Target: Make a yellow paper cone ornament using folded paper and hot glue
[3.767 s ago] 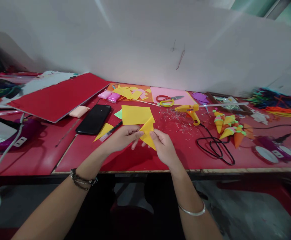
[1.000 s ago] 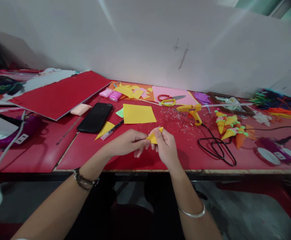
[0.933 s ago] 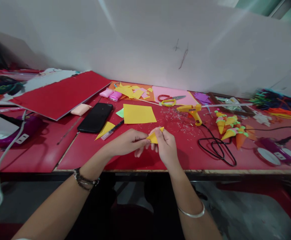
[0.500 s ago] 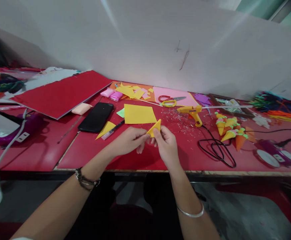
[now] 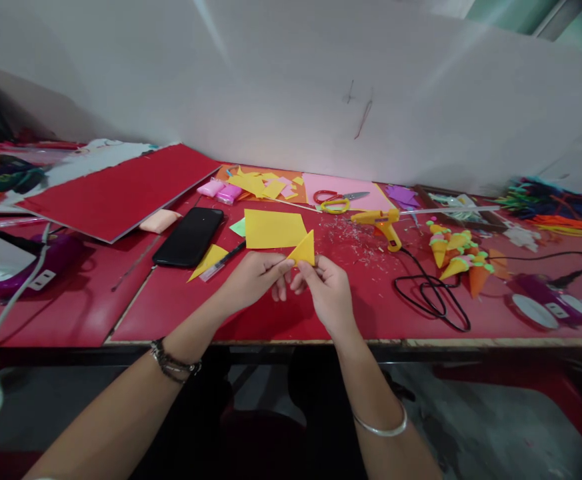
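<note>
A small yellow foam-like sheet piece (image 5: 305, 249), shaped like a pointed triangle or cone, is pinched between both my hands above the table. My left hand (image 5: 257, 277) grips its lower left edge with thumb and fingers. On the lower right, my right hand (image 5: 331, 293) has its thumb pressed on the piece. Just beyond lies a flat yellow sheet (image 5: 275, 229). To the left are a yellow fan-shaped piece (image 5: 209, 260) and a dark-capped pen or cutter (image 5: 225, 261), which I cannot tell apart.
A black phone (image 5: 189, 237) and a red board (image 5: 121, 190) lie left. Beyond are scissors (image 5: 341, 199) and scraps (image 5: 261, 183). A yellow glue gun (image 5: 381, 224) with a looped black cord (image 5: 433, 303) and several small ice-cream cones (image 5: 458, 253) lie right.
The yellow piece has turned so its tip points more upward, and my right thumb sits lower on it. My view has shifted slightly.
</note>
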A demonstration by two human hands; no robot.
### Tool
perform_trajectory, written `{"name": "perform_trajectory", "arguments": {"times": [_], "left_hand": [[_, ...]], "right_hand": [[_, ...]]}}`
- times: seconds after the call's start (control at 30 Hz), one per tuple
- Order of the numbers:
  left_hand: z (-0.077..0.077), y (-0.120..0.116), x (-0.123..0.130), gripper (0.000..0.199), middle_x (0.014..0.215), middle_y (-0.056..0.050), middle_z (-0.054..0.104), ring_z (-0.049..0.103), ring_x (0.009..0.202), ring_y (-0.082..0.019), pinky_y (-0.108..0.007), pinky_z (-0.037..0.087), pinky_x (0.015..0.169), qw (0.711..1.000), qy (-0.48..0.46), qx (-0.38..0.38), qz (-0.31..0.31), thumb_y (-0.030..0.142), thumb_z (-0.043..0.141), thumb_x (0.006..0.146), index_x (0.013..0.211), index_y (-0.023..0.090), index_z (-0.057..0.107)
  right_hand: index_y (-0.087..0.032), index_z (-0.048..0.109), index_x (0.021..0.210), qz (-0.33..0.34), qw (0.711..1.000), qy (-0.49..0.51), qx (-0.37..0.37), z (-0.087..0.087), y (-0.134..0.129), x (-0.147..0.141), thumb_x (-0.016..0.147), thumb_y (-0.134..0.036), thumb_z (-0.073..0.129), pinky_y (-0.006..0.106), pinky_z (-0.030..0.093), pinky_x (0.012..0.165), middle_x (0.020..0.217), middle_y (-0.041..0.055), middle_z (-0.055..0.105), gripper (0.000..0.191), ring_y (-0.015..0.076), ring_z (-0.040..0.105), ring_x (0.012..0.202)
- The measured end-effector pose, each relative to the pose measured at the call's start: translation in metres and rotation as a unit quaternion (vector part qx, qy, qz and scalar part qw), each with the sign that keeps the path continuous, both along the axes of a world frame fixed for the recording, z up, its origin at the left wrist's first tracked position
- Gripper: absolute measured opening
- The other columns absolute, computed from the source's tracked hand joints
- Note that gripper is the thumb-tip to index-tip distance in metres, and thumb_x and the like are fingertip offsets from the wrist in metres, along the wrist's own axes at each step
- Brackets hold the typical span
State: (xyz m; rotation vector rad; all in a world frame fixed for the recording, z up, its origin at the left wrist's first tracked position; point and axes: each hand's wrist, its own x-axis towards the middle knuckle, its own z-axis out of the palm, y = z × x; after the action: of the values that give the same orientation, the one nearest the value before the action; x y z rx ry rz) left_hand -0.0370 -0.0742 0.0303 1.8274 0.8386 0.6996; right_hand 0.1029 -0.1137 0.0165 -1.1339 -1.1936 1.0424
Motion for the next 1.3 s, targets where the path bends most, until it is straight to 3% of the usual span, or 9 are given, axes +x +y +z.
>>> {"name": "perform_trajectory", "arguments": {"times": [0.17,0.37,0.43,0.5,0.63,0.7,0.8,1.07,1.3], "left_hand": [[0.004,-0.005,0.002,0.043,0.038,0.002,0.054,0.05,0.038,-0.007,-0.016,0.039,0.048,0.998,0.038,0.019,0.039,0.038,0.037,0.086,0.054,0.013,0.051],[-0.001,0.002,-0.004,0.049,0.035,0.002,0.049,0.047,0.034,-0.007,-0.017,0.038,0.044,0.999,0.04,0.0,-0.002,0.045,0.035,0.085,0.05,0.014,0.049],[-0.003,0.013,-0.011,0.054,0.041,-0.001,0.054,0.052,0.041,-0.009,-0.02,0.042,0.053,0.998,0.051,0.038,0.002,0.045,0.027,0.087,0.053,0.013,0.055],[-0.009,0.027,-0.02,0.055,0.069,-0.007,0.065,0.06,0.067,-0.014,-0.025,0.045,0.07,0.99,0.067,0.113,0.048,0.043,0.02,0.088,0.071,0.013,0.063],[-0.033,0.054,-0.037,0.039,0.115,-0.011,0.051,0.043,0.11,-0.027,-0.04,0.033,0.093,0.898,0.278,0.306,0.153,0.041,0.043,0.08,0.108,0.02,0.058],[-0.044,0.061,-0.042,0.04,0.121,-0.01,0.045,0.037,0.115,-0.028,-0.043,0.033,0.093,0.865,0.363,0.309,0.154,0.039,0.043,0.08,0.118,0.028,0.05],[-0.052,0.065,-0.043,0.036,0.121,-0.007,0.044,0.04,0.113,-0.027,-0.041,0.032,0.093,0.847,0.407,0.305,0.156,0.037,0.037,0.083,0.116,0.033,0.052],[-0.047,0.06,-0.037,0.034,0.112,-0.007,0.055,0.045,0.109,-0.025,-0.048,0.02,0.097,0.841,0.396,0.315,0.193,0.036,0.042,0.08,0.11,0.026,0.055],[-0.028,0.055,-0.035,0.031,0.107,-0.008,0.059,0.052,0.099,-0.021,-0.038,0.032,0.09,0.847,0.202,0.334,0.362,0.026,0.045,0.078,0.107,0.02,0.056]], "right_hand": [[-0.018,0.047,0.064,-0.046,0.998,-0.029,0.038,0.001,-0.003,-0.003,0.083,-0.038,0.042,0.019,0.039,0.041,0.046,-0.004,0.052,0.028,0.0067,0.047,0.037],[-0.018,0.049,0.064,-0.023,0.996,-0.06,0.055,0.001,-0.003,0.004,0.084,-0.039,0.041,0.018,0.037,0.042,0.043,-0.0042,0.05,0.03,0.0073,0.047,0.039],[-0.018,0.05,0.063,-0.007,0.995,-0.088,0.052,-0.001,-0.001,0.007,0.083,-0.04,0.043,0.019,0.037,0.043,0.043,-0.0039,0.05,0.03,0.0079,0.048,0.04],[-0.018,0.052,0.063,-0.015,0.99,-0.129,0.053,-0.003,0.0,0.009,0.083,-0.039,0.042,0.019,0.037,0.045,0.045,-0.0033,0.051,0.031,0.0081,0.048,0.042],[-0.017,0.055,0.067,-0.042,0.981,-0.18,0.056,-0.006,0.003,0.011,0.085,-0.037,0.038,0.019,0.037,0.05,0.049,-0.0021,0.053,0.032,0.0082,0.049,0.046],[-0.017,0.055,0.068,-0.05,0.98,-0.185,0.051,-0.007,0.003,0.011,0.086,-0.037,0.037,0.019,0.037,0.05,0.048,-0.0023,0.052,0.032,0.0084,0.049,0.046],[-0.017,0.055,0.067,-0.058,0.979,-0.191,0.046,-0.006,0.002,0.012,0.085,-0.037,0.037,0.02,0.037,0.05,0.047,-0.0026,0.051,0.032,0.0089,0.049,0.046],[-0.017,0.055,0.067,-0.065,0.977,-0.197,0.04,-0.004,0.001,0.012,0.085,-0.036,0.037,0.02,0.036,0.05,0.047,-0.0025,0.051,0.031,0.0093,0.049,0.046],[-0.018,0.055,0.062,-0.036,0.963,-0.267,-0.008,-0.013,0.006,0.015,0.084,-0.036,0.037,0.021,0.036,0.049,0.045,-0.0018,0.053,0.033,0.0101,0.05,0.045]]}}
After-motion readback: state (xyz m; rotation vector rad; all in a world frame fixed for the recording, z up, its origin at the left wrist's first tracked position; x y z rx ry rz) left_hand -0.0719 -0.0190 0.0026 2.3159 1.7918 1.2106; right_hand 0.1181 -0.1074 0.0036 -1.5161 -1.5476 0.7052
